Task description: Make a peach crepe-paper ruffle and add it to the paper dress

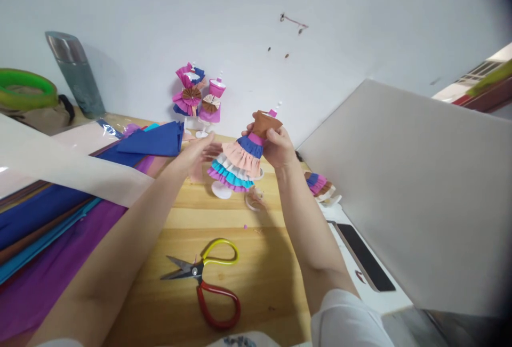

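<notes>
My right hand [278, 144] is closed round the upper part of a small dress form [240, 160]. The form leans, and its skirt has ruffled tiers of blue, peach, white, turquoise and purple paper. A brown paper piece [264, 123] lies across its bodice under my right thumb. Just left of the skirt, my left hand [200, 152] is open, its fingers stretched towards the form. Nothing shows in its grasp. The form's round white base [221, 190] is visible below the skirt.
Open scissors [196, 271] lie on the wooden table [180, 219]. Two decorated dress forms [191, 94] stand by the wall. Coloured paper [80, 230] covers the left side, near a bottle [78, 78] and a green tape roll [26, 88]. A phone [366, 259] lies right of my arm.
</notes>
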A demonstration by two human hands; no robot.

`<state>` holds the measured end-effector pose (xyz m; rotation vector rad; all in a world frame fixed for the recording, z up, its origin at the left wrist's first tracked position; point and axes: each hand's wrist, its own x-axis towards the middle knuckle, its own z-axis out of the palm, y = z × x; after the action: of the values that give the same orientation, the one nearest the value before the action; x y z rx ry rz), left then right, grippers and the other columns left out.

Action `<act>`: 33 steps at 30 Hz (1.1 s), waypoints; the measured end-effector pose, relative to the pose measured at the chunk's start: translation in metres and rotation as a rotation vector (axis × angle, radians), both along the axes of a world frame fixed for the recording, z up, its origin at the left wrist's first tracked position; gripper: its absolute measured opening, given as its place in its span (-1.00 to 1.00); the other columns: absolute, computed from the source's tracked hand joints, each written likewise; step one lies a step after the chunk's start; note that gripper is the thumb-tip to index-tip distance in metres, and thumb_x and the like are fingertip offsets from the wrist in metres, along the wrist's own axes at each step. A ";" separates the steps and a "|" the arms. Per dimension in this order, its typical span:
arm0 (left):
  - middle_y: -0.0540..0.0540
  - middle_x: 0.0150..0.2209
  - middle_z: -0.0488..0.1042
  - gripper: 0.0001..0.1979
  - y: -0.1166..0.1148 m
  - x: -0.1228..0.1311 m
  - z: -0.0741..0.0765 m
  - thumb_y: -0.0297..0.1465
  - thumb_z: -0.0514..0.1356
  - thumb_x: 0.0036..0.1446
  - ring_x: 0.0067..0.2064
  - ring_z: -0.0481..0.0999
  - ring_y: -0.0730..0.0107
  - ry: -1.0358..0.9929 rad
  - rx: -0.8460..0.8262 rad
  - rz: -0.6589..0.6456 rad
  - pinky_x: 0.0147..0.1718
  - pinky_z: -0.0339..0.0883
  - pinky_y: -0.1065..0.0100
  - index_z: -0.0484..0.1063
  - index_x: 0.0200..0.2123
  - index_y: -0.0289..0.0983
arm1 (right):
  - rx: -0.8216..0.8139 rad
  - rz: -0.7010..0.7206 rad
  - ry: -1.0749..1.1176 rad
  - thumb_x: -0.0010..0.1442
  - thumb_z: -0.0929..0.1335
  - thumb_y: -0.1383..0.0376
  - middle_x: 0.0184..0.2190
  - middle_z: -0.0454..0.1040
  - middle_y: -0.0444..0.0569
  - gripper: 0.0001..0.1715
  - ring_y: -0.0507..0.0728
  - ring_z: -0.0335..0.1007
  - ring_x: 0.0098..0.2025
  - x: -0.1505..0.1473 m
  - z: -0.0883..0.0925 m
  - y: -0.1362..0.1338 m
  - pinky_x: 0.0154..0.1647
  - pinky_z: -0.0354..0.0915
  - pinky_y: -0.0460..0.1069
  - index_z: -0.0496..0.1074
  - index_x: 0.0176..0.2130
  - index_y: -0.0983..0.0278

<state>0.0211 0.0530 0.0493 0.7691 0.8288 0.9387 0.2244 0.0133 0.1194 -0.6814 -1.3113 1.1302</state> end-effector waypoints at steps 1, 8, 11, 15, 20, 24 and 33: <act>-0.24 -0.30 0.64 -0.65 -0.006 -0.001 0.010 -0.12 0.30 0.12 -0.08 0.62 0.11 -0.019 0.136 -0.034 -0.05 0.44 0.29 0.61 -0.23 -0.31 | 0.001 0.012 0.006 -0.32 0.63 -0.04 -0.35 0.60 -0.08 -0.22 0.21 0.59 -0.29 -0.001 -0.002 -0.002 -0.06 0.49 0.21 0.52 -0.14 0.25; -0.13 -0.27 0.63 -0.65 -0.040 0.001 0.045 -0.56 0.37 0.00 -0.03 0.60 0.06 -0.130 0.285 -0.322 0.02 0.40 0.20 0.60 -0.08 -0.30 | -0.037 0.088 0.029 -0.39 0.62 -0.08 -0.36 0.59 -0.03 -0.14 0.32 0.60 -0.20 -0.014 -0.008 -0.015 -0.05 0.49 0.27 0.51 -0.14 0.27; -0.16 -0.29 0.64 -0.69 -0.035 -0.003 0.040 -0.52 0.38 0.02 -0.19 0.63 0.21 -0.137 0.324 -0.346 -0.15 0.44 0.36 0.61 -0.11 -0.33 | -0.050 0.093 0.048 -0.34 0.60 -0.12 -0.35 0.59 0.00 -0.15 0.35 0.60 -0.18 -0.017 -0.012 -0.017 -0.11 0.51 0.28 0.49 -0.14 0.28; -0.14 -0.41 0.60 -0.71 -0.029 -0.007 0.038 -0.33 0.38 0.07 -0.33 0.61 0.32 -0.145 0.374 -0.370 -0.33 0.42 0.46 0.61 -0.14 -0.33 | -0.043 0.049 0.069 -0.24 0.59 -0.09 -0.29 0.61 0.01 -0.20 0.32 0.59 -0.13 -0.022 -0.018 -0.020 -0.10 0.52 0.22 0.46 -0.09 0.24; -0.14 -0.31 0.62 -0.61 -0.039 0.000 0.047 -0.50 0.45 -0.11 -0.11 0.61 0.10 -0.111 0.444 -0.383 -0.13 0.44 0.32 0.59 -0.13 -0.33 | 0.063 -0.076 0.051 -0.20 0.61 0.03 -0.13 0.60 -0.05 -0.28 0.22 0.56 -0.06 -0.032 -0.024 -0.027 0.02 0.46 0.10 0.47 -0.06 0.18; -0.18 -0.23 0.62 -0.55 -0.043 0.010 0.045 -0.56 0.44 -0.16 0.01 0.56 -0.03 -0.083 0.463 -0.381 0.04 0.37 0.18 0.58 -0.10 -0.33 | 0.088 -0.124 0.053 -0.16 0.60 0.02 -0.14 0.60 -0.07 -0.32 0.19 0.55 -0.06 -0.034 -0.028 -0.031 0.03 0.45 0.07 0.49 -0.07 0.18; -0.09 -0.39 0.53 -0.81 -0.042 0.013 0.039 -0.39 0.40 -0.10 -0.33 0.48 0.29 0.324 0.688 -0.468 -0.28 0.34 0.34 0.56 -0.37 -0.34 | 0.083 -0.116 0.018 -0.09 0.55 -0.08 -0.20 0.61 -0.06 -0.37 0.20 0.57 -0.10 -0.028 -0.029 -0.034 0.01 0.46 0.10 0.48 -0.12 0.20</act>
<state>0.0342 0.0108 0.0885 1.6668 0.5481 0.6725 0.1967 -0.0205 0.0906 -0.6757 -1.2803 0.9812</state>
